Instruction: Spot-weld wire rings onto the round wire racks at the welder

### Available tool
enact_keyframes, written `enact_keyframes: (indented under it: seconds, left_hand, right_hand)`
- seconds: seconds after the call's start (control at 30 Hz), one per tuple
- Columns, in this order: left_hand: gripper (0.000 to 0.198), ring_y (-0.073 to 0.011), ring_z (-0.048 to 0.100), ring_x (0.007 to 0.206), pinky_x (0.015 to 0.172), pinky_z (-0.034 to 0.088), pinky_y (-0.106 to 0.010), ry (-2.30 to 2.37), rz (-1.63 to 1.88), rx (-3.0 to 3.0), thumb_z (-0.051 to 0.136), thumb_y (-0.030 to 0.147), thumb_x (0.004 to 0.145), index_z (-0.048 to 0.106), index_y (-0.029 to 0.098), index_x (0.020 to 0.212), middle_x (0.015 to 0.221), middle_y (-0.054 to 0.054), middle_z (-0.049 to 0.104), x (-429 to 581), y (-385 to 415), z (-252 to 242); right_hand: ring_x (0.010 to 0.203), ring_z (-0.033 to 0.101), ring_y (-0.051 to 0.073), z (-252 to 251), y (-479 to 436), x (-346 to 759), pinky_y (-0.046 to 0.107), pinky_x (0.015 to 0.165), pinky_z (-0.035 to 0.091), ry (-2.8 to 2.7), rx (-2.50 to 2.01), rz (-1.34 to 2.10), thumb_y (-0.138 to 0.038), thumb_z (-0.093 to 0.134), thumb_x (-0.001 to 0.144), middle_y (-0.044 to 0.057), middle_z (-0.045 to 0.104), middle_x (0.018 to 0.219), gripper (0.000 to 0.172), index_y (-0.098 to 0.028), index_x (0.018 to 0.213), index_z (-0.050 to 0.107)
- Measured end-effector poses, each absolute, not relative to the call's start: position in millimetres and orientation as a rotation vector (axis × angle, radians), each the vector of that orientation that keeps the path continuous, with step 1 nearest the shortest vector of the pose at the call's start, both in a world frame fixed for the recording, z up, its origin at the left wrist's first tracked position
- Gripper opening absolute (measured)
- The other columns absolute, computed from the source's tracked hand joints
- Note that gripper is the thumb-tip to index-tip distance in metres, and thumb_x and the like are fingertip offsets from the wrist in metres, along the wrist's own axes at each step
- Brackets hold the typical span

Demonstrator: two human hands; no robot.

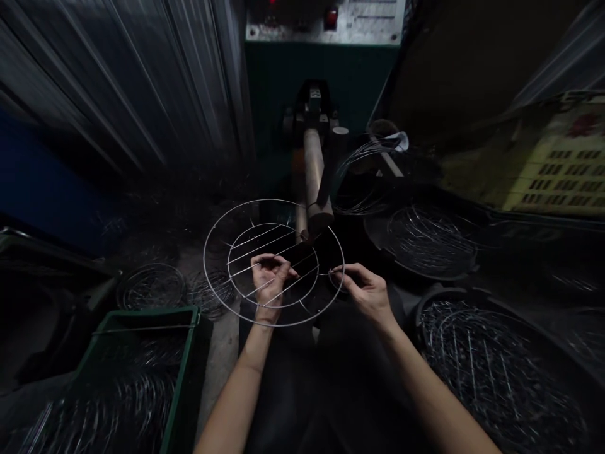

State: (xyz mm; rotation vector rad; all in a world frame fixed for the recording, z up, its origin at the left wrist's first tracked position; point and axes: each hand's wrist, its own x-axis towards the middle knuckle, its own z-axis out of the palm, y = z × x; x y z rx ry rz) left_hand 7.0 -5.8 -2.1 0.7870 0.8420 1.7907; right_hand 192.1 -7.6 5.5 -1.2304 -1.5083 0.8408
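A round wire rack (259,323), with an outer ring, a smaller inner ring and several parallel bars across it, is held beneath the electrode end of a welding machine (320,214). My left hand (270,277) reaches up from below the rack, its fingers closed around the bars inside the inner ring. My right hand (366,290) is closed in a pinch at the right side of the outer ring. A short wire (324,273) runs from its fingertips toward the inner ring; whether it is joined there I cannot tell.
A green crate (193,340) of wire rings stands lower left. Dark basins of short wire pieces (472,353) and loose wires (420,243) lie to the right. A yellow crate (543,170) is at far right, and corrugated metal sheeting (142,75) stands behind left.
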Motion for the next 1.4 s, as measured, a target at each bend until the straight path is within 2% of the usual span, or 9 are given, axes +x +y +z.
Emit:
enact_keyframes:
  seconds: [0.27,0.47,0.97,1.1,1.23,1.4]
  left_hand:
    - [0.041,-0.0086,0.064,0.061,0.064,0.053,-0.027,0.919,2.007,0.745,0.07,0.021,0.071,0.034,0.024,0.091,0.08,0.006,0.059,25,3,-4]
    - [0.039,-0.009,0.064,0.064,0.066,0.052,-0.026,0.942,2.125,0.742,0.067,0.021,0.075,0.034,0.023,0.094,0.082,0.005,0.057,32,21,-7]
    - [0.037,-0.0087,0.063,0.066,0.068,0.054,-0.028,0.925,2.132,0.765,0.065,0.021,0.077,0.032,0.024,0.094,0.082,0.004,0.056,32,30,-16]
    - [0.046,-0.0084,0.062,0.075,0.075,0.053,-0.027,0.893,2.084,0.783,0.071,0.018,0.07,0.036,0.025,0.1,0.085,0.003,0.057,31,26,-17]
    - [0.049,-0.0087,0.061,0.076,0.073,0.054,-0.025,0.963,2.041,0.834,0.073,0.023,0.069,0.044,0.024,0.108,0.092,-0.001,0.055,27,25,-21]
    - [0.049,-0.0088,0.06,0.079,0.071,0.054,-0.023,1.049,2.085,0.879,0.074,0.028,0.068,0.047,0.025,0.109,0.105,-0.004,0.051,24,28,-28]
  right_hand:
    - [0.077,0.063,0.018,9,39,175,0.03,0.071,0.049,-1.437,-1.18,0.86,-0.041,0.062,0.077,0.003,0.068,0.081,0.022,-0.02,0.084,0.065]
    - [0.076,0.062,0.017,9,63,169,0.029,0.071,0.049,-1.429,-1.135,0.894,-0.041,0.061,0.077,0.003,0.068,0.081,0.023,-0.019,0.084,0.065]
    - [0.072,0.061,0.015,3,72,167,0.027,0.068,0.048,-1.412,-1.126,0.878,-0.038,0.064,0.074,0.001,0.067,0.076,0.021,-0.019,0.082,0.066]
    - [0.072,0.061,0.014,0,72,167,0.027,0.069,0.048,-1.392,-1.093,0.9,-0.038,0.064,0.075,0.001,0.067,0.078,0.021,-0.019,0.083,0.065]
    - [0.068,0.06,0.013,3,72,164,0.027,0.067,0.049,-1.376,-1.094,0.939,-0.04,0.063,0.075,0.001,0.067,0.076,0.022,-0.019,0.082,0.065]
    - [0.081,0.062,0.016,5,66,173,0.03,0.075,0.049,-1.393,-1.123,0.9,-0.04,0.064,0.075,0.002,0.067,0.087,0.026,-0.019,0.09,0.065]
